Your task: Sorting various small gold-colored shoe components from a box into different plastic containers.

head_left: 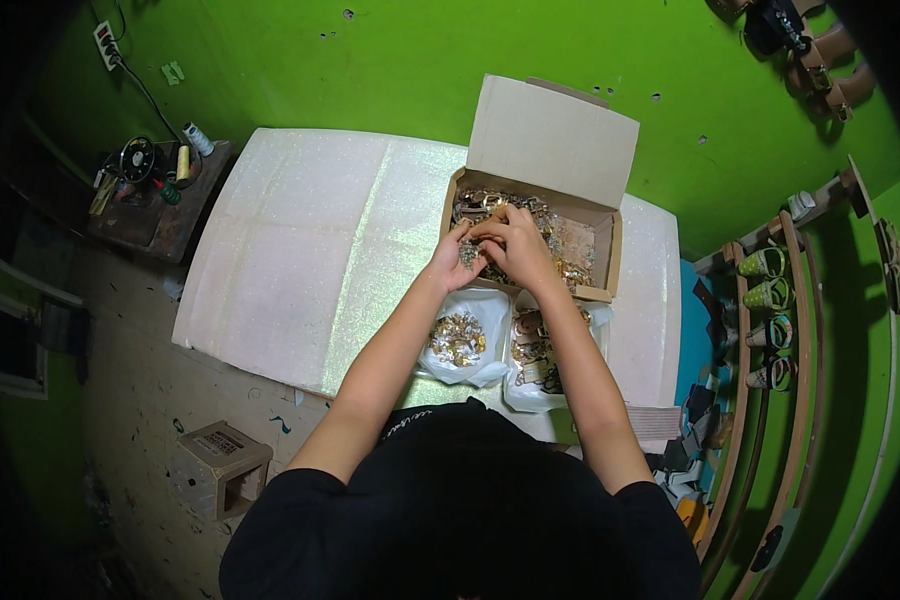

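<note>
Metal fittings (470, 254) are sitting in the cupped palm of the left hand (452, 267), at the near left part of the cardboard box (615, 255); more are lying heaped inside it. Right hand (521, 254) is reaching into that palm, fingers bunched narrow; can't tell if it's pinching a piece. Main risk: the palm is forming only a shallow cup, so a tilt could be spilling pieces into the box or the left white bag (482, 376), mixing lots. Right forearm (582, 350) is crossing the right white bag (530, 402); dropping low could be snagging it.
</note>
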Demonstrator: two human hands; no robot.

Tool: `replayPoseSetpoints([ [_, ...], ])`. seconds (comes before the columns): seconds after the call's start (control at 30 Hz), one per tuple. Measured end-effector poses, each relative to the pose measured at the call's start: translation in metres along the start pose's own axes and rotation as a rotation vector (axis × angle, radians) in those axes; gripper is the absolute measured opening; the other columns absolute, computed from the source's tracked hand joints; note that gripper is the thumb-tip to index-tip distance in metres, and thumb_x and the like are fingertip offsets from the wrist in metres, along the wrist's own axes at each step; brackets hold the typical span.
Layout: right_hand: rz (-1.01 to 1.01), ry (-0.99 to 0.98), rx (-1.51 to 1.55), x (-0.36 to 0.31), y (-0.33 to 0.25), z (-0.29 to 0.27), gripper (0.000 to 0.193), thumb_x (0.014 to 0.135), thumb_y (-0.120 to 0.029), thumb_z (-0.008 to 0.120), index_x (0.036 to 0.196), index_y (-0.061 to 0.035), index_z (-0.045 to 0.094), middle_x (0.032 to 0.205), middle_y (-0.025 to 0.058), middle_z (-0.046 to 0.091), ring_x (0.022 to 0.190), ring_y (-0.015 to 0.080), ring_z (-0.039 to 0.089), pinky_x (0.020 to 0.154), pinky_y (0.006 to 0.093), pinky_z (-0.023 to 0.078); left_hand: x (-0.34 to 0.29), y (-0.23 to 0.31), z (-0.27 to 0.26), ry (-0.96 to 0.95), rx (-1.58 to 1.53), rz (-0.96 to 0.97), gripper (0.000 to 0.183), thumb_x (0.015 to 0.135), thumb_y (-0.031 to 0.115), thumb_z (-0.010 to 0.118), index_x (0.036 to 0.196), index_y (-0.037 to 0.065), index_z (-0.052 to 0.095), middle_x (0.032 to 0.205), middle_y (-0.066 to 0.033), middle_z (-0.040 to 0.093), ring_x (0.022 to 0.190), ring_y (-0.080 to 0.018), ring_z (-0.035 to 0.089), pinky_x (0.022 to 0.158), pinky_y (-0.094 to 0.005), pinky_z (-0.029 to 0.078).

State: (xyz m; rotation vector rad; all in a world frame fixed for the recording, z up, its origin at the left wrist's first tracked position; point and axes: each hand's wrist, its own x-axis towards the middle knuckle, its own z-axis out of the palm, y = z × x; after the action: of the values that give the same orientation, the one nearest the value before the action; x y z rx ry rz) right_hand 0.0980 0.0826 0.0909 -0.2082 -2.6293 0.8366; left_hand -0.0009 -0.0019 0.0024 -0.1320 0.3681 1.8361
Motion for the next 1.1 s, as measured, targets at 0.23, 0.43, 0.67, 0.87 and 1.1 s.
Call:
replayPoseSetpoints([
  [0.23, -0.168, 0.091, -0.274, 0.004, 0.012, 0.016, 0.016, 0.061, -0.014, 0.067, 0.078, -0.0146, 0.065, 0.088, 0.0034, 0.05, 0.089, 0.0234, 0.045, 0.075, 0.0354, 0.038, -0.002, 0.003, -0.007, -0.106, -0.064, -0.028, 0.024, 0.09, 0.022, 0.035, 0.095, 0.003, 0.049, 0.083, -0.0067, 0.055, 0.073, -0.0142, 0.056, 0.067, -0.0277, 0.05],
  [0.43, -0.209, 0.134, -0.216, 0.004, 0.023, 0.017, 0.014, 0.063, -0.014, 0.067, 0.075, -0.0079, 0.062, 0.089, 0.0053, 0.05, 0.087, 0.0247, 0.044, 0.075, 0.0362, 0.038, -0.007, -0.002, 0.007, 0.043, 0.006, 0.029, 0.026, 0.091, 0.023, 0.034, 0.095, 0.003, 0.049, 0.081, -0.0064, 0.054, 0.07, -0.0135, 0.055, 0.067, -0.028, 0.051],
  [0.67, -0.202, 0.123, -0.211, 0.001, 0.014, 0.016, 0.014, 0.061, -0.015, 0.067, 0.074, -0.0096, 0.063, 0.086, 0.0045, 0.05, 0.089, 0.0239, 0.045, 0.075, 0.0357, 0.037, 0.001, 0.004, -0.014, -0.062, 0.005, -0.027, 0.028, 0.091, 0.025, 0.033, 0.098, 0.003, 0.049, 0.082, -0.0073, 0.055, 0.068, -0.0143, 0.055, 0.067, -0.0285, 0.051],
  [0.87, -0.198, 0.121, -0.236, 0.002, 0.018, 0.017, 0.014, 0.061, -0.016, 0.067, 0.073, -0.0092, 0.063, 0.086, 0.0043, 0.05, 0.089, 0.0228, 0.044, 0.076, 0.035, 0.037, 0.005, -0.001, -0.009, -0.061, 0.001, -0.017, 0.029, 0.091, 0.025, 0.032, 0.101, 0.003, 0.048, 0.086, -0.0078, 0.055, 0.071, -0.0149, 0.055, 0.068, -0.0292, 0.05],
  [1.1, -0.149, 0.185, -0.176, 0.002, 0.019, 0.02, 0.012, 0.066, -0.015, 0.063, 0.074, -0.0064, 0.061, 0.088, 0.0055, 0.052, 0.087, 0.0246, 0.045, 0.076, 0.0359, 0.037, 0.008, -0.001, -0.017, -0.068, -0.026, 0.015, 0.032, 0.092, 0.025, 0.028, 0.102, 0.001, 0.047, 0.091, -0.01, 0.056, 0.081, -0.0187, 0.057, 0.078, -0.0333, 0.048],
])
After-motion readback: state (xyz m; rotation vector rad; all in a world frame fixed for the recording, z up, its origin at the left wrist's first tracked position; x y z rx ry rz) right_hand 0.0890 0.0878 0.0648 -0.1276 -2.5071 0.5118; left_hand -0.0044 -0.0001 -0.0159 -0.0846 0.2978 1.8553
